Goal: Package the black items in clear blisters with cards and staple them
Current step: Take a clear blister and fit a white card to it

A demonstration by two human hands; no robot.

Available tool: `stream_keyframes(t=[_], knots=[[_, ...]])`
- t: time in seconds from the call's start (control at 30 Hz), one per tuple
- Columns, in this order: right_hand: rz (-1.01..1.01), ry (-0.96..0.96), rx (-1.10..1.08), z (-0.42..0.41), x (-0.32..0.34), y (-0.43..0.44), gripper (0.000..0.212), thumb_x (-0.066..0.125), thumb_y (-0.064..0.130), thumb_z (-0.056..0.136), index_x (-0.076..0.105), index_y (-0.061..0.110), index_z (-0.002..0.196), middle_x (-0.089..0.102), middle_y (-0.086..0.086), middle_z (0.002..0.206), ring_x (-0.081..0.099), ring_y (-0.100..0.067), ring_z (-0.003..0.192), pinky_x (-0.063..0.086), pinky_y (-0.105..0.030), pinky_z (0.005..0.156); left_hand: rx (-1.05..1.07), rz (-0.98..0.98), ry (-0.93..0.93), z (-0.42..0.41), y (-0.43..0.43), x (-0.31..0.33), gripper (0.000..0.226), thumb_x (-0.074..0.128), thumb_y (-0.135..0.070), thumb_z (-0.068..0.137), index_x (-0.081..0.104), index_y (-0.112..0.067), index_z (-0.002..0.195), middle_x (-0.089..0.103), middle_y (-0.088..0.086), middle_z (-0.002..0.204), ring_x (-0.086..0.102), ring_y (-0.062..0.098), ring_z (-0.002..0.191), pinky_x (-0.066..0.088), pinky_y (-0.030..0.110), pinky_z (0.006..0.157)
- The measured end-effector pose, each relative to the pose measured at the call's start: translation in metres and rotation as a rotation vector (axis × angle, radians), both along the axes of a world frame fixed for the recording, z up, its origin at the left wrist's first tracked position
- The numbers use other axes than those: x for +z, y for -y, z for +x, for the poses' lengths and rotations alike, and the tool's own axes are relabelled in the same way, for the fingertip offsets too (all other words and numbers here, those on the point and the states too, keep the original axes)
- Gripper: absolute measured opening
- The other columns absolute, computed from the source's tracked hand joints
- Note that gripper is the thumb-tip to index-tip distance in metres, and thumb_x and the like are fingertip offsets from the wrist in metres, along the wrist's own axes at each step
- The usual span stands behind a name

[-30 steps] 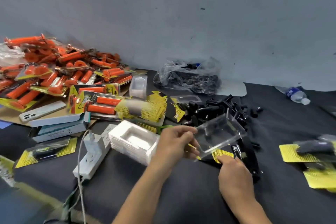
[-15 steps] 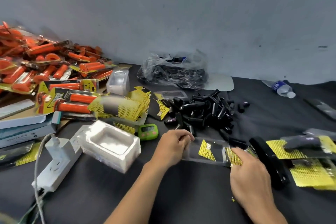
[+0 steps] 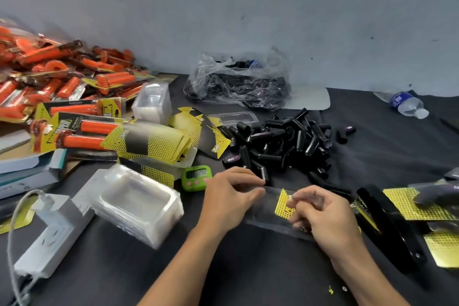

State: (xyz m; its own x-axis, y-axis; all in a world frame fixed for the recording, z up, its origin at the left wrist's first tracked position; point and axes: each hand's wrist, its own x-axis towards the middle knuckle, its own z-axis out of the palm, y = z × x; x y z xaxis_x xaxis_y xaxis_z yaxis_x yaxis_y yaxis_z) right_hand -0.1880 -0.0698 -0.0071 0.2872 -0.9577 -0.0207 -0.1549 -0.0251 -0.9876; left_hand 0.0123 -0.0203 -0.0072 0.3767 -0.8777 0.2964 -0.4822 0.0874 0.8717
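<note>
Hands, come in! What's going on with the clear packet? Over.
Left hand pinching clear blister, left end. Right hand gripping right end, yellow card showing through. Black stapler beside right hand, nothing blocking.

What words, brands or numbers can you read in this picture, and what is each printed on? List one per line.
"TAPER": purple label on a black item at the pile's near edge.
Digits on the green timer: too blurred to read.
Large lettering on the orange grip packs: not readable with certainty.
Print on the water bottle label: too blurred.
</note>
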Motion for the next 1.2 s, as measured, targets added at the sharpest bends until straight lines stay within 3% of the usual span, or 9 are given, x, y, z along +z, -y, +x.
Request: stream_keyframes(t=[0.13, 0.2, 0.3, 0.47, 0.6, 0.73, 0.83, 0.93, 1.2], knots=[[-0.043, 0.039, 0.0, -0.008, -0.003, 0.006, 0.02, 0.075, 0.0, 0.086, 0.076, 0.018, 0.08, 0.07, -0.017, 0.063, 0.064, -0.025, 0.054, 0.052, -0.028, 0.051, -0.008, 0.01, 0.065, -0.009, 0.004, -0.002, 0.015, 0.088, -0.028, 0.078, 0.083, -0.039, 0.086, 0.072, -0.027, 0.095, 0.07, -0.002, 0.09, 0.05, 0.014, 0.079], [-0.021, 0.092, -0.014, -0.009, -0.003, 0.008, 0.012, 0.077, 0.004, 0.085, 0.075, 0.015, 0.08, 0.07, -0.022, 0.066, 0.063, -0.028, 0.056, 0.053, -0.033, 0.053, -0.015, 0.004, 0.068, -0.011, 0.007, -0.004, 0.009, 0.086, -0.027, 0.08, 0.083, -0.034, 0.086, 0.073, -0.026, 0.09, 0.07, -0.001, 0.087, 0.051, 0.015, 0.077], [0.043, 0.202, -0.055, -0.007, -0.002, 0.012, 0.013, 0.072, 0.001, 0.088, 0.071, 0.007, 0.077, 0.071, -0.029, 0.076, 0.064, -0.032, 0.059, 0.056, -0.034, 0.053, -0.029, 0.03, 0.062, -0.012, 0.011, -0.003, 0.003, 0.08, -0.029, 0.085, 0.082, -0.032, 0.085, 0.073, -0.024, 0.079, 0.07, 0.0, 0.081, 0.054, 0.021, 0.075], [0.028, 0.208, -0.055, -0.005, -0.004, 0.013, 0.015, 0.061, -0.005, 0.096, 0.064, -0.004, 0.082, 0.075, -0.024, 0.08, 0.068, -0.028, 0.061, 0.058, -0.027, 0.052, -0.05, 0.026, 0.048, -0.011, 0.024, 0.003, 0.005, 0.076, -0.034, 0.082, 0.08, -0.035, 0.084, 0.073, -0.026, 0.084, 0.068, -0.004, 0.085, 0.049, 0.011, 0.072], [-0.009, 0.165, -0.067, -0.007, -0.006, 0.012, 0.027, 0.061, -0.003, 0.096, 0.071, 0.007, 0.073, 0.076, -0.02, 0.08, 0.069, -0.026, 0.065, 0.059, -0.03, 0.056, -0.155, 0.036, 0.1, -0.011, 0.027, 0.003, 0.01, 0.08, -0.03, 0.076, 0.082, -0.034, 0.086, 0.073, -0.023, 0.083, 0.069, 0.0, 0.084, 0.051, 0.014, 0.072], [-0.243, -0.054, -0.153, -0.008, -0.001, 0.011, 0.021, 0.074, 0.009, 0.088, 0.079, 0.028, 0.08, 0.078, 0.0, 0.078, 0.073, -0.012, 0.07, 0.059, -0.023, 0.062, -0.189, 0.019, 0.117, -0.012, 0.027, 0.001, 0.012, 0.075, -0.034, 0.078, 0.08, -0.039, 0.087, 0.072, -0.021, 0.08, 0.068, 0.005, 0.082, 0.052, 0.023, 0.074], [-0.335, -0.157, -0.222, -0.012, 0.001, 0.009, 0.026, 0.082, 0.015, 0.081, 0.077, 0.038, 0.091, 0.077, 0.015, 0.083, 0.072, -0.003, 0.078, 0.053, -0.012, 0.063, -0.211, 0.017, 0.077, -0.014, 0.026, -0.001, 0.008, 0.077, -0.034, 0.081, 0.08, -0.038, 0.087, 0.072, -0.02, 0.078, 0.069, 0.003, 0.079, 0.047, 0.015, 0.069], [-0.371, -0.208, -0.209, -0.013, -0.001, 0.009, 0.029, 0.084, 0.012, 0.077, 0.076, 0.037, 0.089, 0.076, 0.016, 0.08, 0.07, -0.001, 0.076, 0.049, -0.008, 0.062, -0.226, -0.002, 0.09, -0.018, 0.025, -0.002, 0.007, 0.078, -0.029, 0.083, 0.08, -0.035, 0.085, 0.069, -0.021, 0.075, 0.067, 0.001, 0.076, 0.042, 0.01, 0.067], [-0.304, -0.193, -0.14, -0.01, 0.001, 0.011, 0.019, 0.083, 0.013, 0.078, 0.078, 0.031, 0.081, 0.074, 0.007, 0.07, 0.068, -0.006, 0.063, 0.051, -0.018, 0.057, -0.217, 0.026, 0.164, -0.015, 0.024, 0.003, 0.007, 0.072, -0.035, 0.09, 0.077, -0.038, 0.088, 0.07, -0.02, 0.081, 0.066, 0.004, 0.083, 0.045, 0.016, 0.071]])
